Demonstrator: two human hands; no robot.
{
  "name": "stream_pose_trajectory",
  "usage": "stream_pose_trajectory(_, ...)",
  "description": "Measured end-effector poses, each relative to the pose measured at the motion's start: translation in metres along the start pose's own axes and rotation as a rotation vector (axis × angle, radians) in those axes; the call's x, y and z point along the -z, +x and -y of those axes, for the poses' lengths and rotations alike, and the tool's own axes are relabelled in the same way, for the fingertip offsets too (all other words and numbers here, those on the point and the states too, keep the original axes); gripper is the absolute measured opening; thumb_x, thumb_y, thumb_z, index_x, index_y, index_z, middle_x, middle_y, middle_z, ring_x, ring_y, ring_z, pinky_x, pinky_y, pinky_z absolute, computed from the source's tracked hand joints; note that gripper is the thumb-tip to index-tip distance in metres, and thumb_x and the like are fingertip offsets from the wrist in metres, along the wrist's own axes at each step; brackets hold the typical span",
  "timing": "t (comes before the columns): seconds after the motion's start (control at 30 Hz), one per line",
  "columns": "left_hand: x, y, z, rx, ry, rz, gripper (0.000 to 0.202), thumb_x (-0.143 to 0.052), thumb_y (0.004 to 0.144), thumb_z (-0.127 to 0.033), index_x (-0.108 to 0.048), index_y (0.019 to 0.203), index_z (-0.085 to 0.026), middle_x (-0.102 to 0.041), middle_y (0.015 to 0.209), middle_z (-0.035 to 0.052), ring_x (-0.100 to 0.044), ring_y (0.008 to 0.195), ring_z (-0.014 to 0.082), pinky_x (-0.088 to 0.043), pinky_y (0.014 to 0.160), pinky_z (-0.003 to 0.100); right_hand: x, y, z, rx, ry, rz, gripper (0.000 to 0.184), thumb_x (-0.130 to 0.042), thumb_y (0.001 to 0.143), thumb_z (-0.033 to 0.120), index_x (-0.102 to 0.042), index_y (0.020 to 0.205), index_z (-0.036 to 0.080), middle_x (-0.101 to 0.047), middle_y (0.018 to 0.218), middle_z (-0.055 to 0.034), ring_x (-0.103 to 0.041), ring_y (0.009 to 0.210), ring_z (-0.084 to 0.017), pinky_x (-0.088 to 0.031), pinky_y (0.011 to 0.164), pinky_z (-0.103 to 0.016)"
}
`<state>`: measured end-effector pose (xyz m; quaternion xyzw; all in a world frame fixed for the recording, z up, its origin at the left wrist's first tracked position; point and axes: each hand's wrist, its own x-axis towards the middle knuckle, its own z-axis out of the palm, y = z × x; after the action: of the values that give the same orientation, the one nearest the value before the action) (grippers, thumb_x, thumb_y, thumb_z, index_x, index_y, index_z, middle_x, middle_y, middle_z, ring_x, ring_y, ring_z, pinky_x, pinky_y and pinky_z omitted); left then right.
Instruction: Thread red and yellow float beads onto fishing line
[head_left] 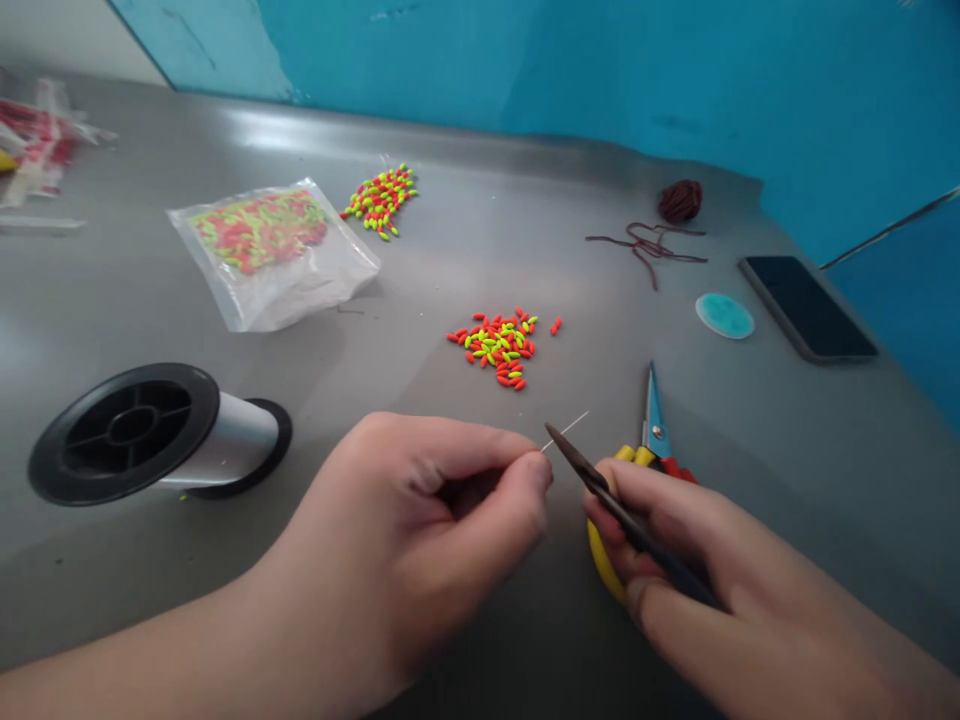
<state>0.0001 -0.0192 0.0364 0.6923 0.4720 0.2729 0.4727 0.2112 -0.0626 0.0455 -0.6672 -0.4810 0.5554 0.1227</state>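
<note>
My left hand (450, 530) is closed, pinching a thin pale line (576, 422) between thumb and forefinger. A short end of it sticks out up and to the right. My right hand (697, 560) is wrapped round dark thread snips (581, 465), whose pointed tip lies at the line, just right of my left fingertips. Whether the blades touch the line I cannot tell. Beyond my hands lies a loose pile of red and yellow-green oval beads (499, 342). Scissors (655, 410) with yellow and red handles lie behind my right hand, partly hidden by it.
On the left are a black-flanged spool (232, 435) of clear line and a plastic bag (300, 295) of similar beads. A second bead pile (381, 200) lies behind. Brown cord (680, 201), a turquoise disc (725, 315) and a phone (806, 305) are at right. A blue wall (480, 60) bounds the back.
</note>
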Motion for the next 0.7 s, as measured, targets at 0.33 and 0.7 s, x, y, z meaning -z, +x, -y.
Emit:
stream_pose_trajectory(0.33,-0.0013,0.0092,0.0015,0.497,-0.785,0.298,0.018,-0.068,0.094,-0.030,-0.080,0.082,-0.022,-0.062,0.057,-0.0043,-0.033,0.040,0.0063,-0.027,0.036,0.016,0.0021,-0.0012,0.0014,0.029,0.059,0.030,0.006,-0.066,0.083,0.021,-0.066,0.080,0.026,-0.067,0.071,0.0011,-0.066,0.068,-0.019,-0.052,0.055,-0.023)
stream_pose_trajectory(0.7,0.0051,0.0081,-0.0020,0.532,-0.801,0.353,0.022,-0.065,0.093,-0.041,-0.077,0.086,-0.024,-0.058,0.056,-0.0035,-0.024,0.038,0.0080,-0.021,0.032,0.021,0.0049,-0.0002,-0.0049,0.008,0.022,0.028,0.002,-0.067,0.082,0.028,-0.068,0.082,0.028,-0.072,0.073,-0.0006,-0.069,0.070,-0.023,-0.054,0.055,-0.026)
